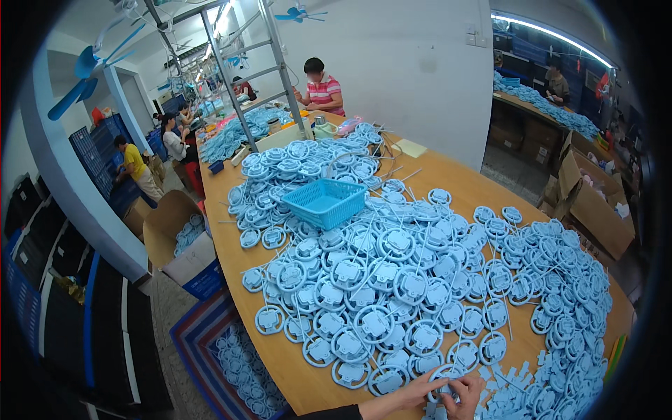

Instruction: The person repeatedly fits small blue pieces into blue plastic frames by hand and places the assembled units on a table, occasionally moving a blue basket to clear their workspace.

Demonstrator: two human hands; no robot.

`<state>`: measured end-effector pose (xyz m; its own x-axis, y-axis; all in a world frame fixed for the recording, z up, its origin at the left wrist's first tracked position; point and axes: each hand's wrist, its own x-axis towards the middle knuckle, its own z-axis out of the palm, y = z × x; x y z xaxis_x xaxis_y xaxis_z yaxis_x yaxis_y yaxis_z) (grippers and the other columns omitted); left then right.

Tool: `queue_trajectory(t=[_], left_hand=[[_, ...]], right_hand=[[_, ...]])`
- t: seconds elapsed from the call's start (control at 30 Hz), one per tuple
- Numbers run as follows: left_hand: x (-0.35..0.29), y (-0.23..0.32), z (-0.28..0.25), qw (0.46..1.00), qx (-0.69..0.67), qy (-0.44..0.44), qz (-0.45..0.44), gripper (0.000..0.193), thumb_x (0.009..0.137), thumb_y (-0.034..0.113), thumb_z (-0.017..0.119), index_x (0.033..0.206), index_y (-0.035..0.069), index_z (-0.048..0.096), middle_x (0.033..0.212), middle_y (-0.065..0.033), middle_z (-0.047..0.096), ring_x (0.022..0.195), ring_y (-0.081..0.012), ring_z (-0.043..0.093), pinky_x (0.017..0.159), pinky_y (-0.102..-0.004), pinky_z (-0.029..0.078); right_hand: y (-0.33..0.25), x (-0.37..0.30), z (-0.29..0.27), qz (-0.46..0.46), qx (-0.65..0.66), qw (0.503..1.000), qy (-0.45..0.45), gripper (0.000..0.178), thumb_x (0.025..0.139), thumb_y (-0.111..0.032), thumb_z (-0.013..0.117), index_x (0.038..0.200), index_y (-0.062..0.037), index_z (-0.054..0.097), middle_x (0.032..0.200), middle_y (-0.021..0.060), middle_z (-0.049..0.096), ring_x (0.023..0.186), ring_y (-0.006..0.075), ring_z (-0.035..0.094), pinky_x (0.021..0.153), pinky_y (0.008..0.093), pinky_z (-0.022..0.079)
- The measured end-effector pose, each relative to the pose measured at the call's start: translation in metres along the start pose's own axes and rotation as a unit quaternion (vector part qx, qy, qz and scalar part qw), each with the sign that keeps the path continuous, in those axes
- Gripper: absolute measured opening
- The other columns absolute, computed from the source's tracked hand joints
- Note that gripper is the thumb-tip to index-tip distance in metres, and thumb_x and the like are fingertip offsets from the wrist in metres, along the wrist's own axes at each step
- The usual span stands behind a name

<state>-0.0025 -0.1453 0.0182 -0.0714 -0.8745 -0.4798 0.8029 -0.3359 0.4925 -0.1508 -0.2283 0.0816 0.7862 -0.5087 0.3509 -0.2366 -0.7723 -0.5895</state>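
At the lower edge, my left hand (418,389) comes in from a dark sleeve and grips the rim of a light-blue round plastic ring part (440,375). My right hand (465,396) closes on the same part from the other side, fingers bent over it; its lower portion is hidden by the hands. Just beyond them lies a big heap of similar ring parts (374,323), many with thin straight stems. Small flat light-blue pieces (505,386) lie scattered beside my right hand.
A blue plastic basket (324,203) rests on the heap. The wooden table (241,297) stretches away past a metal ladder frame (273,52). Left of it stand a cardboard box (171,227) and a striped bag (192,336) of parts. Several people work farther off, one in pink stripes (325,94).
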Motion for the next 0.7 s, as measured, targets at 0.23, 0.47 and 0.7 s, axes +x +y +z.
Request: queue_trajectory(t=[0.23,0.47,0.7], left_hand=[[-0.019,0.004,-0.008,0.982,0.042,0.010,0.183,0.061,0.087,0.025,0.063,0.139,0.005,0.036,0.119,-0.0105,0.054,0.102,-0.0177,0.054,0.081,-0.0290,0.045],[-0.061,0.058,-0.005,0.937,0.144,-0.086,0.307,0.066,0.079,0.007,0.063,0.139,0.005,0.035,0.127,-0.0093,0.051,0.115,-0.0192,0.050,0.094,-0.0340,0.044],[-0.087,0.091,-0.028,0.958,0.097,-0.063,0.262,0.065,0.077,0.006,0.063,0.137,0.004,0.038,0.129,-0.0101,0.050,0.118,-0.0204,0.049,0.097,-0.0338,0.042]], right_hand=[[-0.027,0.015,0.022,0.001,0.033,0.999,0.033,0.029,0.076,-0.011,0.070,0.104,-0.0039,0.063,0.106,0.0156,0.056,0.100,0.0320,0.053,0.087,0.0419,0.042],[-0.029,-0.001,0.057,0.163,0.156,0.966,0.123,0.051,0.086,-0.006,0.061,0.133,-0.0003,0.042,0.126,0.0143,0.049,0.109,0.0232,0.050,0.092,0.0348,0.043],[-0.066,0.038,0.075,0.320,0.416,0.847,0.082,0.057,0.085,0.000,0.059,0.137,0.0024,0.036,0.134,0.0148,0.044,0.120,0.0232,0.045,0.097,0.0342,0.039]])
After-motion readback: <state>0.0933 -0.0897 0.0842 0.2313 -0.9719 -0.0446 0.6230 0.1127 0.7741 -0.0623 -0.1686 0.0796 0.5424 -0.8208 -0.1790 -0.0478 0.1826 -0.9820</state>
